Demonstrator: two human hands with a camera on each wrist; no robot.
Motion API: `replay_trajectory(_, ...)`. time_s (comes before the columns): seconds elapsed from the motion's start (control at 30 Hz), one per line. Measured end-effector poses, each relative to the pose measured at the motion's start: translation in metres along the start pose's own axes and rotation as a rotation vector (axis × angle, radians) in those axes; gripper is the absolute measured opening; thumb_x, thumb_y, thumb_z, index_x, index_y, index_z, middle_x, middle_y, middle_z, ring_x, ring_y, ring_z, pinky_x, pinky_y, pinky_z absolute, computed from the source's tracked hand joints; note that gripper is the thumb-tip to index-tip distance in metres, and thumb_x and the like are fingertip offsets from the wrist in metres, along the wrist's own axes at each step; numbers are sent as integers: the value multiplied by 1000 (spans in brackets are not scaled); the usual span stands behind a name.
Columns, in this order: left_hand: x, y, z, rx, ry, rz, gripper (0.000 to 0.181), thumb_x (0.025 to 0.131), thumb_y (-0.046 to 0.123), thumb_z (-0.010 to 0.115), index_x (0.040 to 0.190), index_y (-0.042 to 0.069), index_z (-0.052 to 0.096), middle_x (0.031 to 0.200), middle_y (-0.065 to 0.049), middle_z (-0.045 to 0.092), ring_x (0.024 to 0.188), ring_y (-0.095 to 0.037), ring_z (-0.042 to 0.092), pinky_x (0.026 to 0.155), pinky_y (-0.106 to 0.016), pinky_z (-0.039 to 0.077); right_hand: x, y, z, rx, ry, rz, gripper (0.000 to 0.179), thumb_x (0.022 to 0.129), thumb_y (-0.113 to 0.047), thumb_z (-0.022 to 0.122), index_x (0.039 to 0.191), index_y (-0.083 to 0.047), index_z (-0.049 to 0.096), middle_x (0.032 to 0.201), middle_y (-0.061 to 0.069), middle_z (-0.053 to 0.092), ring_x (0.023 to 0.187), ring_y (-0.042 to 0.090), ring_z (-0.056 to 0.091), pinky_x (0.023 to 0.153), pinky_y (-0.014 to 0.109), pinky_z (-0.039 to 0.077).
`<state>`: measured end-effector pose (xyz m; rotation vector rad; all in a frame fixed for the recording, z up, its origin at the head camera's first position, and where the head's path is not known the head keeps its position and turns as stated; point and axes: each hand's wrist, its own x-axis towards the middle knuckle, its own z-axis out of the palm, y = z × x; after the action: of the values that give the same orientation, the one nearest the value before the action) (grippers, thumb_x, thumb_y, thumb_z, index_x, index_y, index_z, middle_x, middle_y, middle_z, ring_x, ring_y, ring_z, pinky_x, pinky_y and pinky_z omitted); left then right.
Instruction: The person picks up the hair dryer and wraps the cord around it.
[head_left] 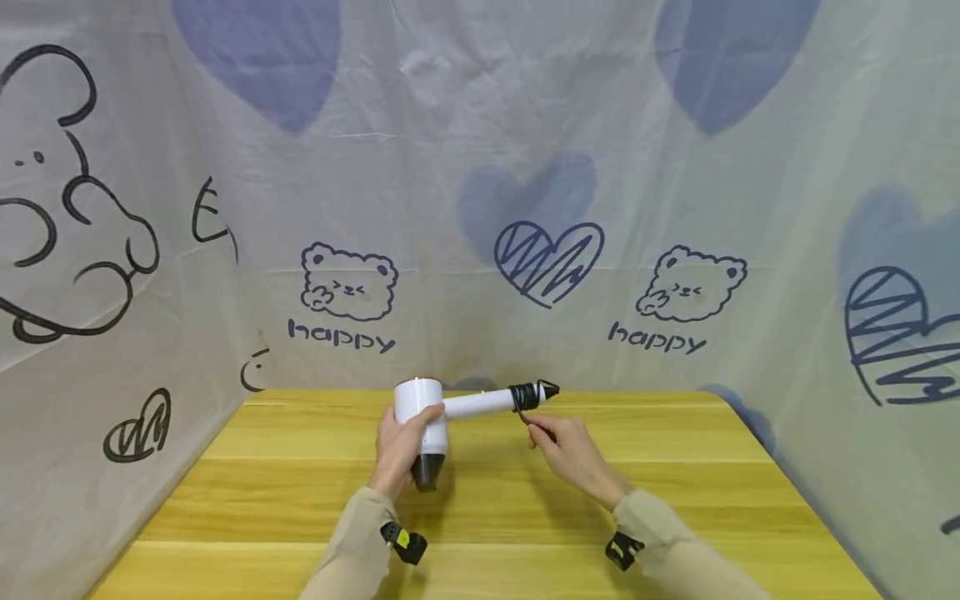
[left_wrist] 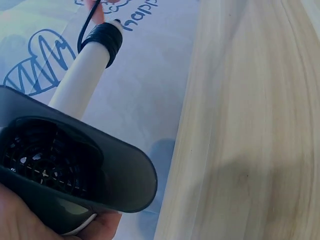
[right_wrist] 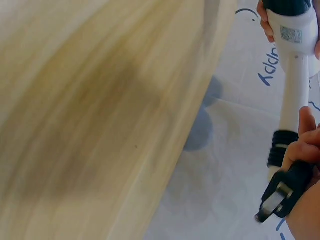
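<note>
A white hair dryer is held up over the far part of the table, its handle pointing right. My left hand grips the barrel, thumb across its front. The dark nozzle points down toward me; the left wrist view looks into its wide mouth. A black power cord is wound in several turns round the handle's end. Just below those turns, my right hand pinches the loose length of cord. In the right wrist view a black plug with metal prongs sticks out by that hand.
The wood-grain table spreads beneath both hands. A pale cloth printed with hearts and bears hangs behind it and along both sides. Each wrist wears a black strapped device, such as the one on the left.
</note>
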<state>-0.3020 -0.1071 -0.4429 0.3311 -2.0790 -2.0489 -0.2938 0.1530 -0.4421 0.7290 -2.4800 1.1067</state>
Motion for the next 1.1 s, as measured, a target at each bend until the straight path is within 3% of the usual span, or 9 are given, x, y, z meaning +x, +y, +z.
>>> replay_trajectory(0.1,0,-1,0,-15,2,-2,69,78,38,80,128,4,48,114,-18,59,88,-25,62,70,-33,56,-2,0,2,8,11,-22,16,99,-9,55,101,-7,72,74,3,67,52,0,42,48,18,37)
replay_trajectory(0.33,-3,1,3,-35,6,-3,68,78,37,80,128,4,48,114,-18,58,88,-25,61,70,-33,56,-10,4,14,-35,15,-77,21,99,-9,57,80,-14,66,59,-6,52,46,-3,33,45,17,32)
replay_trajectory(0.43,-3,0,3,-67,2,-7,67,78,36,80,127,3,49,112,-18,59,85,-24,62,68,-33,56,-10,7,15,-13,-20,-60,20,100,-9,54,85,-12,68,61,1,57,46,-3,36,45,17,35)
replay_trajectory(0.5,-2,-1,2,-93,-11,-11,66,78,36,80,127,2,49,111,-18,59,83,-24,62,68,-34,57,-10,10,14,86,-83,-3,21,102,-11,50,92,-8,69,65,8,59,47,-1,39,45,18,37)
replay_trajectory(0.6,-1,-2,0,-119,-36,-34,66,78,36,79,127,4,49,109,-17,59,82,-23,62,67,-35,57,-9,16,12,314,-221,145,27,105,-15,44,103,0,67,73,13,60,53,3,44,47,18,40)
replay_trajectory(0.7,0,-2,-1,-130,-57,-46,67,79,37,79,129,4,49,108,-17,61,81,-22,63,68,-34,57,-8,24,10,523,-329,313,34,106,-19,42,114,8,61,79,12,59,60,8,49,53,21,43)
replay_trajectory(0.77,0,-2,-2,-138,-71,-58,67,79,38,79,130,5,50,107,-16,62,81,-21,63,68,-34,57,-7,31,7,592,-378,382,37,106,-20,42,121,11,57,85,8,60,67,10,52,58,23,46)
replay_trajectory(0.9,0,-1,-3,-149,-106,-70,67,79,38,80,130,5,51,106,-15,62,81,-21,64,68,-35,57,-5,42,2,617,-423,444,42,104,-23,46,126,13,54,94,8,64,76,12,56,63,25,49)
replay_trajectory(1.1,-4,-2,-3,-126,-193,-80,69,80,39,78,134,7,49,109,-16,61,86,-23,62,70,-36,57,-2,59,-7,499,-386,504,45,97,-33,61,115,8,64,96,13,68,76,14,58,57,24,44)
